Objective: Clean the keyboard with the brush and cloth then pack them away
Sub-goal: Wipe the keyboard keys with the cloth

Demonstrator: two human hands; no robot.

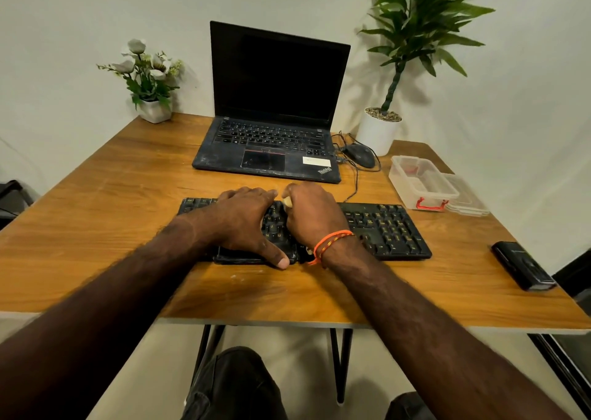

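The black keyboard (383,227) is seen at table (96,221) centre, its long side across the view. The left hand (243,224) is laid flat on the keys, fingers spread wide, thumb at the near edge. The right hand (315,216) is curled round a pale handle (287,201) — probably the brush; bristles hidden. An open clear container (422,184) is noted at 2 o'clock of the keyboard, the laptop (275,116) at 12 o'clock. Cloth — not made out.

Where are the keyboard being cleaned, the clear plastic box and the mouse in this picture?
keyboard (383,227): head view, on the number keys at its right end.
clear plastic box (422,182): head view, on its near wall, above the red latch.
mouse (359,155): head view, on its dark top shell.
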